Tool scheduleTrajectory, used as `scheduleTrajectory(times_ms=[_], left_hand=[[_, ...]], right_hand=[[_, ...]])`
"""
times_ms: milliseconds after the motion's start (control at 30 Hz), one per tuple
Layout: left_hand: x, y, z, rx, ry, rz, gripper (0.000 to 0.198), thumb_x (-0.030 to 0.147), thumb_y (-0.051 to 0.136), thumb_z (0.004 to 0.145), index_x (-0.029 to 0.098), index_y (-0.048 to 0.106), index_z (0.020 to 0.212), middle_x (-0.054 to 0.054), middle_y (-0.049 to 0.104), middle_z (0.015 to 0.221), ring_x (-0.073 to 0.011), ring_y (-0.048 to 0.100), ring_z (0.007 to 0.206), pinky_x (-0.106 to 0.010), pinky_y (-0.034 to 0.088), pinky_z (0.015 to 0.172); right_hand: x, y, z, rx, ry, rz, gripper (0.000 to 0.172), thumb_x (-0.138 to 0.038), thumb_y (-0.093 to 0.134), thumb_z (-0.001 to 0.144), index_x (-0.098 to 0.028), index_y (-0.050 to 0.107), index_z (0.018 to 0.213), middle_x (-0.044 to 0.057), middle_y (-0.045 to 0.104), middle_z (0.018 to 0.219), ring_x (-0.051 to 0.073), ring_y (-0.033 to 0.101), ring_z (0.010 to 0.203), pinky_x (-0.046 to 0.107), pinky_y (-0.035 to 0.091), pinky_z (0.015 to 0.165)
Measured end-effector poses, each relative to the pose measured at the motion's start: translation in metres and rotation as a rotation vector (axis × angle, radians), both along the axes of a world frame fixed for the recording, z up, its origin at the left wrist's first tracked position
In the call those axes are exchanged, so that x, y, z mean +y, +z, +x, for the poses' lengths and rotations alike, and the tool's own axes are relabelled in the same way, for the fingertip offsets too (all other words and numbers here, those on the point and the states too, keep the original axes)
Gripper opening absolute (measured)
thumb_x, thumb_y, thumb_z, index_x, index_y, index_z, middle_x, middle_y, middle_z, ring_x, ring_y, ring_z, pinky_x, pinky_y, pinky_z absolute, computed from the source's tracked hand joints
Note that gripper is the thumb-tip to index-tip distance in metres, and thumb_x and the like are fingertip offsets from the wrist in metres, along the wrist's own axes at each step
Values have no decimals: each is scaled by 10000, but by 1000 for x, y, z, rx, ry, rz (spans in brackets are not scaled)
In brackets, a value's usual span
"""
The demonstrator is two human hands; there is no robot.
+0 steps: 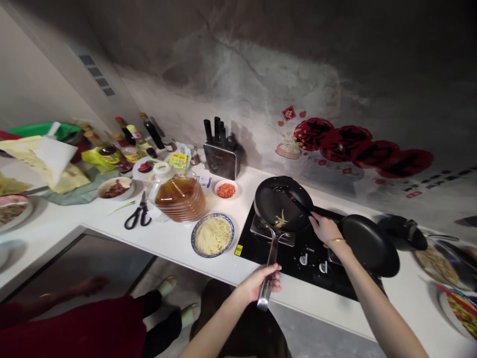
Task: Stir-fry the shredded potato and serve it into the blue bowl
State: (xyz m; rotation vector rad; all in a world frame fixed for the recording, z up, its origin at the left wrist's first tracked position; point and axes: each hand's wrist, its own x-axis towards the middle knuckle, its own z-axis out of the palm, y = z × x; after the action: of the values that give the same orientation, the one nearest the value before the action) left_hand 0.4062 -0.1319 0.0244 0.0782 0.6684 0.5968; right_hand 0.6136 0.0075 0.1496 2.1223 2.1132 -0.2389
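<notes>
My left hand (259,283) is closed around the metal handle of a black frying pan (268,201), which sits tilted over the left burner. My right hand (325,229) grips a black spatula (296,201), whose slotted head lies inside the pan toward its far side. A few pale shreds that look like potato (280,219) rest near the handle side of the pan. Left of the stove (246,248) stands a blue-rimmed bowl (194,243) heaped with similar pale shreds (214,234).
Behind are a small bowl of chopped red chili (226,190) and a knife block (221,161). A large oil jug (181,199) and scissors (138,214) lie leftward. A second black pan (367,243) occupies the right burner. At lower left, another person's red garment (85,330) shows.
</notes>
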Motion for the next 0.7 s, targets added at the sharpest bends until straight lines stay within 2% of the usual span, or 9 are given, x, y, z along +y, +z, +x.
scheduleTrajectory(times_ms=[100,167,233,333,433,500,600,700], left_hand=[[1,-1,2,26,1,53,352,397,762,660,156,544,795,91,429,532,-22,336,385,-170,200,389],[1,-2,3,26,2,63,375,427,756,660,172,487,721,115,346,490,-10,233,357,-175,113,374],[1,-2,4,40,4,67,416,466,745,660,184,440,681,120,322,477,-8,209,352,-181,86,373],[0,-1,5,67,0,61,445,501,736,657,191,417,666,122,313,467,-7,216,347,-185,72,372],[0,0,5,88,-7,56,458,521,730,653,194,409,659,123,307,464,-7,218,346,-189,72,368],[0,1,5,99,-11,57,468,528,733,644,196,403,656,123,310,467,-8,218,347,-190,78,365],[0,2,5,116,-11,64,480,532,740,632,200,395,658,124,307,469,-8,213,348,-188,81,362],[0,3,5,133,-11,71,486,534,737,634,202,382,653,124,298,471,-6,203,351,-186,77,361]], right_hand=[[11,-17,-24,-2,-34,-38,465,-330,286,954,-133,509,1312,173,688,1064,266,653,988,357,484,825],[-2,-17,-26,-3,-31,-90,452,-317,296,950,-124,526,1289,184,696,1023,267,666,952,359,490,800],[-27,-8,-15,14,-18,-145,444,-317,304,945,-128,560,1254,180,701,1009,265,676,922,354,495,785],[-67,16,18,42,0,-189,437,-349,339,930,-158,608,1217,154,705,1024,272,673,930,358,496,800],[-81,32,41,72,15,-150,410,-375,392,909,-198,645,1179,106,724,984,271,672,933,362,491,830],[-68,30,41,75,7,-93,418,-383,385,912,-207,631,1201,94,727,978,267,675,920,361,490,836],[-30,12,24,44,-34,-9,467,-367,318,942,-170,543,1300,131,700,1059,270,661,966,362,479,854],[1,-5,7,13,-73,-30,483,-341,266,960,-140,488,1339,167,675,1098,268,641,1016,359,472,850]])
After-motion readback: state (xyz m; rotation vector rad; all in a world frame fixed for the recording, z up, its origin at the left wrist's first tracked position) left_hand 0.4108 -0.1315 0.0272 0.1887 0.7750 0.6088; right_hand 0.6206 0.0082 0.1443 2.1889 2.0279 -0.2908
